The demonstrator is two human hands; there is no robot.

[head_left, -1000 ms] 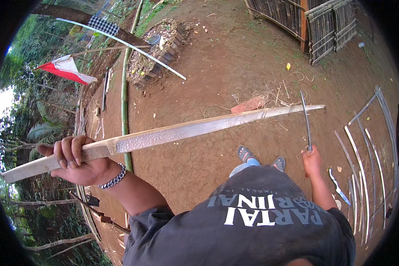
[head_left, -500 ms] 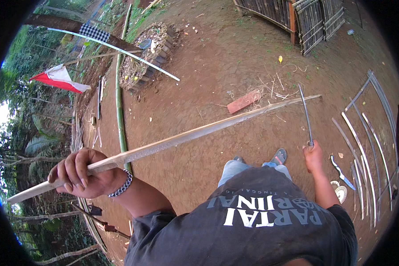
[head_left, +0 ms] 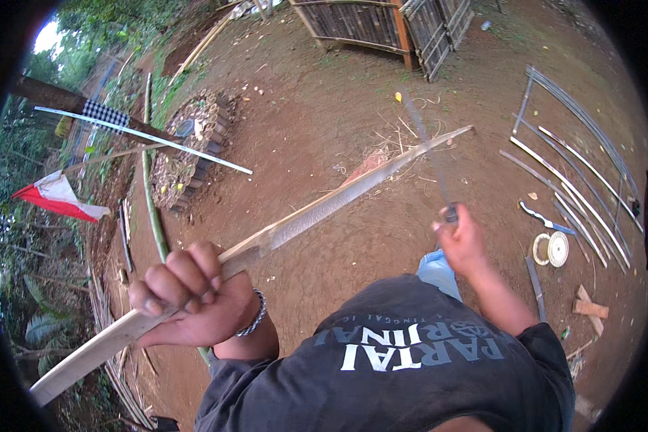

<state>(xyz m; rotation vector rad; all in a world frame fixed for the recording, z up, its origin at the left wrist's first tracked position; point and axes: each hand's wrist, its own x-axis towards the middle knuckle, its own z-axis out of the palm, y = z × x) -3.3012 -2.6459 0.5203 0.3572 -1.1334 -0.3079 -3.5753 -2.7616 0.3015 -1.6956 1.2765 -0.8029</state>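
A long bamboo slat (head_left: 324,210) slants across the head view from the lower left to the upper right. My left hand (head_left: 198,299) is closed around it near its lower-left end, a braided bracelet on the wrist. In my right hand (head_left: 462,241), the fingers wrap the dark handle of a long-bladed knife (head_left: 429,147). Motion smears its blade, which crosses the slat's far end; whether the two touch, I cannot tell. Beyond the slat, a reddish block (head_left: 365,165) lies partly hidden among thin bamboo shavings (head_left: 399,137) on the dirt.
At right lie several long strips (head_left: 576,193), a handsaw (head_left: 546,218), a white spool (head_left: 557,248), a flat dark blade (head_left: 535,288) and crossed wood pieces (head_left: 590,309). A bamboo fence (head_left: 349,30) stands at the back. Leftward are a green pole (head_left: 153,205) and a red-and-white flag (head_left: 59,198).
My left hand and the slat have come inward to the right, the slat tilting more steeply. My right hand has moved left and up with the knife. The whole view has shifted.
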